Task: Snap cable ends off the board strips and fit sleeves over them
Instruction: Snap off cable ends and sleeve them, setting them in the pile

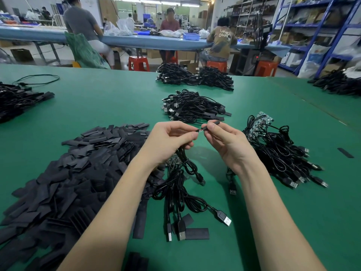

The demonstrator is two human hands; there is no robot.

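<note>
Centrally, left hand [172, 137] and right hand [226, 141] each grip-pinch one cable end [201, 130] above green surface [97, 106]; loose sleeves [78, 173] left, board-strip cables [273, 149] right, finished cables [193, 108] beyond.

Your table [97, 106]: matt green mat | sleeves [78, 173]: flat matt black | cables [181, 192]: glossy black | plug [226, 220]: shiny metal
</note>
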